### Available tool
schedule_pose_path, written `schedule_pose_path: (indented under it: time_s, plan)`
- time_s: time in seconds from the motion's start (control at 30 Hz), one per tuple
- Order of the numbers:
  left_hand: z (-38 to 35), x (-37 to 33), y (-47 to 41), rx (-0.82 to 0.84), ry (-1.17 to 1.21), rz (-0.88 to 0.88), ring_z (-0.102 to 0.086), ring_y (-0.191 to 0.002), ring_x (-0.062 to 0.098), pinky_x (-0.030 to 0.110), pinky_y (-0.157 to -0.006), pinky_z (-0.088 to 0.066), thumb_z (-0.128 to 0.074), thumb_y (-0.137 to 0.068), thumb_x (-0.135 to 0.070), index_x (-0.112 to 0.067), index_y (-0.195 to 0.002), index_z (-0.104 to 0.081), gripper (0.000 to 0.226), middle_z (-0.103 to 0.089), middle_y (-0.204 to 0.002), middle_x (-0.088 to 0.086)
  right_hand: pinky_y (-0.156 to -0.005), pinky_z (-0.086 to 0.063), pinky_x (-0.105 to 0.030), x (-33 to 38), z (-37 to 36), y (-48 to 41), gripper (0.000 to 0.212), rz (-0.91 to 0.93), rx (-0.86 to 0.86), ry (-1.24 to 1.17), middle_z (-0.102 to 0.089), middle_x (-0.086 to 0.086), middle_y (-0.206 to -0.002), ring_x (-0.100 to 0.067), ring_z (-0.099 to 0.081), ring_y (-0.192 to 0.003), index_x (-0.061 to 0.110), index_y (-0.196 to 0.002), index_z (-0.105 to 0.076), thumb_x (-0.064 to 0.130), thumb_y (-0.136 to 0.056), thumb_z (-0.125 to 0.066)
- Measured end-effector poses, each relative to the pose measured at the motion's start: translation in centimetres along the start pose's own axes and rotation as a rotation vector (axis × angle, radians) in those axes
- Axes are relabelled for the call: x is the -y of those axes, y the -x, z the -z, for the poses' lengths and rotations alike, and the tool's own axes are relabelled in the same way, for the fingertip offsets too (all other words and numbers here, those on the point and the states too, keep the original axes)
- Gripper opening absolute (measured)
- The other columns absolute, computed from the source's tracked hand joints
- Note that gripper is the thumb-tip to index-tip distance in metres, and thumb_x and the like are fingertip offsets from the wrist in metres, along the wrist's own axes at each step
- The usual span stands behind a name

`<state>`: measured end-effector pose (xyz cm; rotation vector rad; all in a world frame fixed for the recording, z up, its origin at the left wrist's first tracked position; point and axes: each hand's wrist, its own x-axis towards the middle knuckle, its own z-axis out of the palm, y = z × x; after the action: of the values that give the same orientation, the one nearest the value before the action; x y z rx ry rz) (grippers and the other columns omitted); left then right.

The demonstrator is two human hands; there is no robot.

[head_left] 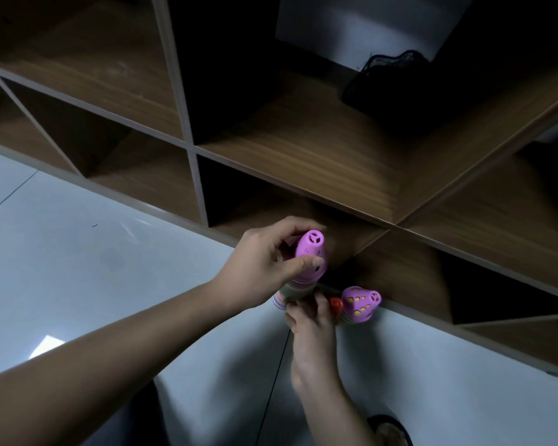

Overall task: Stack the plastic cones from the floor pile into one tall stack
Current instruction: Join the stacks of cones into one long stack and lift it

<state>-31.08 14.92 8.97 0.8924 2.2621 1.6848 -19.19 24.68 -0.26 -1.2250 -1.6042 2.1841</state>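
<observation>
A wooden shelf unit (303, 146) of open cubbies fills the upper half of the view, standing on a pale tiled floor (78, 252).

The left hand (264, 262) reaches in from the lower left along a long bare forearm. Its fingers are curled narrowly round the purple top cone of the stack (310, 249): the thumb (303, 263) lies across the near side, and the index finger arches over the far side just beside the tip. The middle fingers are folded behind the cone and are mostly hidden.

The right hand (310, 323) comes up from the bottom edge, back of the hand toward the camera. Its fingertips meet the striped lower rims of the stack (that part is blurred). Whether they clasp the rims or only touch them cannot be told.

The stack stands upright on the floor, close against the front of the shelf unit. Its base is covered by the right hand.

Just to the right, a second purple cone (361, 304) with yellow showing through its holes lies on its side, touching the foot of the shelf unit. A red cone (335, 305) is half hidden between it and the right hand.

A dark mesh object (390, 82) sits in an upper cubby, too dim to identify.
</observation>
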Motion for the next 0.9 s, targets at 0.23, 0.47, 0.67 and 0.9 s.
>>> schedule_pose_path:
  time_s: [0.23,0.47,0.67,0.9]
  plan:
    - [-2.2,4.0,-0.1,0.204,-0.217,0.010,-0.060,-0.102,0.008,0.031,-0.083,-0.054,-0.083,-0.082,-0.032,-0.032,-0.119,-0.065,0.042,-0.067,-0.108,-0.017,-0.083,-0.050,-0.027,-2.3,0.5,-0.9,0.063,-0.060,0.005,0.374,-0.073,0.013,-0.120,-0.007,-0.067,-0.097,0.042,-0.146,-0.046,0.013,-0.092,-0.060]
    - [1.8,6.7,1.4,0.049,-0.165,0.090,-0.067,-0.103,0.014,0.032,-0.084,-0.057,-0.079,-0.090,-0.023,-0.028,-0.125,-0.064,0.039,-0.069,-0.114,-0.015,-0.108,-0.047,-0.038,-3.4,-0.5,-2.5,0.085,-0.104,0.106,0.467,-0.058,0.007,-0.142,-0.010,-0.061,-0.122,0.030,-0.165,-0.015,0.012,-0.093,-0.056]
    - [4.8,8.7,3.8,-0.104,-0.004,0.256,-0.069,-0.115,0.021,0.035,-0.095,-0.057,-0.078,-0.096,-0.021,-0.023,-0.126,-0.065,0.033,-0.073,-0.124,-0.007,-0.105,-0.049,-0.045,-4.8,-2.5,-5.2,0.070,-0.111,0.021,0.665,-0.058,-0.011,-0.139,-0.031,-0.059,-0.119,0.013,-0.148,-0.040,0.019,-0.083,-0.064]
    - [5.9,9.3,4.7,-0.179,0.081,0.380,-0.069,-0.112,0.016,0.029,-0.084,-0.059,-0.080,-0.094,-0.027,-0.028,-0.122,-0.069,0.029,-0.074,-0.119,-0.008,-0.108,-0.045,-0.042,-4.9,-3.4,-7.0,0.057,-0.118,-0.076,0.616,-0.060,-0.005,-0.134,-0.026,-0.057,-0.122,0.012,-0.137,-0.049,0.013,-0.084,-0.069]
